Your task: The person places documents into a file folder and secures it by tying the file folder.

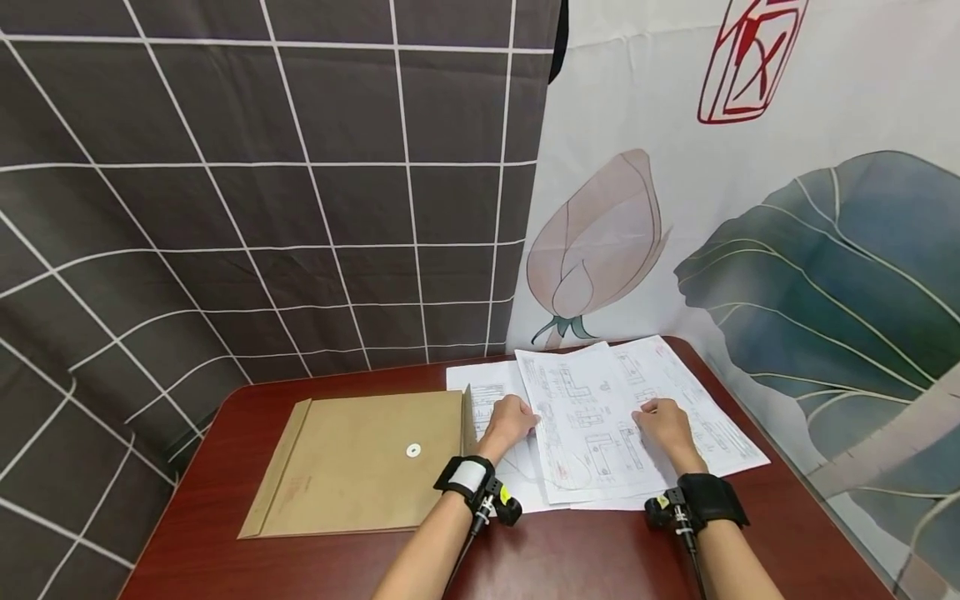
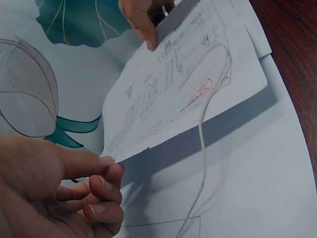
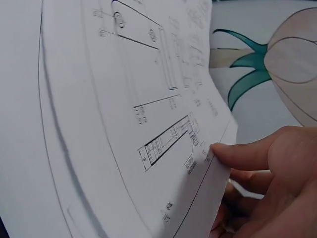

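A sheet of paper (image 1: 577, 417) with printed technical drawings is held between the two hands, raised at a tilt over other sheets. My left hand (image 1: 512, 423) pinches its left edge between thumb and index finger, the other fingers curled loosely. At the opposite edge, my right hand (image 1: 667, 427) pinches the sheet, thumb on the printed face in the right wrist view. Beneath lie more printed sheets, one (image 1: 716, 408) reaching out to the right and another (image 1: 480, 377) to the left. A thin white string (image 2: 203, 148) runs across the held sheet and hangs over its edge.
A brown paper document envelope (image 1: 360, 467) with a white round button lies left of the sheets, its flap standing up beside my left hand. Everything rests on a reddish-brown table (image 1: 570, 554). Behind hang a dark grid-patterned cloth (image 1: 337, 208) and a lotus-print cloth (image 1: 637, 92).
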Demonstrator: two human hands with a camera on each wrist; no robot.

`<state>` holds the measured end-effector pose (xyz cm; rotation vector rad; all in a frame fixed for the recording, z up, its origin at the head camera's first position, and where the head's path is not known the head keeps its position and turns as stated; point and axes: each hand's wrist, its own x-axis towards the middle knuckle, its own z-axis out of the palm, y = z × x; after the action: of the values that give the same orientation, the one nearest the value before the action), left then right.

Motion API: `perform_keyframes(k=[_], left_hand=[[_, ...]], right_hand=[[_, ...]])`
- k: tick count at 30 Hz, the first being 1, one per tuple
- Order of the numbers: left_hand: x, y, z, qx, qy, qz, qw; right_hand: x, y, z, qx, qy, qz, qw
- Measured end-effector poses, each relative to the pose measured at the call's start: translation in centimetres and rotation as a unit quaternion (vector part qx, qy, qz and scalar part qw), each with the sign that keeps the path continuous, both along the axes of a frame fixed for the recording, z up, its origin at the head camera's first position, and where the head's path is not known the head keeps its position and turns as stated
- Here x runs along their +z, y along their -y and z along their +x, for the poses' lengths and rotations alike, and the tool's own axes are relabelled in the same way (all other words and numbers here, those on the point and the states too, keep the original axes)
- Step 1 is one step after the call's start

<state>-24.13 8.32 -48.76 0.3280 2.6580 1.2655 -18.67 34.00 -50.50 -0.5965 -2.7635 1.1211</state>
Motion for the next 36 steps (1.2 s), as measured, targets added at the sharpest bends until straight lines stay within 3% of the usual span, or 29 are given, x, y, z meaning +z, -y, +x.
perform_keyframes(k=[5,11,19,27,36], left_hand=[[0.9,0.1,0.1,-0.021,-0.021,0.038,0.9988],[1.9,0.4,-0.4,-0.021,-0.036,0.075,0.9963],[3.7,1.2,-0.1,-0.047,-0.033,0.129,0.99],[5.7,2.9,0.8,-0.078,-0.004,0.172,0.9819],[6.4,5.5,2.2,-0.117,0.034,0.219,0.9681]], right_hand=[[1.0,-0.2,0.2,-0.012,-0.038,-0.001,0.9992],[2.8,-0.4,0.0,-0.045,-0.085,-0.014,0.9953],[5.8,-0.2,0.6,-0.065,-0.137,-0.037,0.9878],[7.8,0.4,0.9,-0.041,-0.155,-0.054,0.9855],[10.1,1.2,1.3,0.014,-0.15,-0.064,0.9866]])
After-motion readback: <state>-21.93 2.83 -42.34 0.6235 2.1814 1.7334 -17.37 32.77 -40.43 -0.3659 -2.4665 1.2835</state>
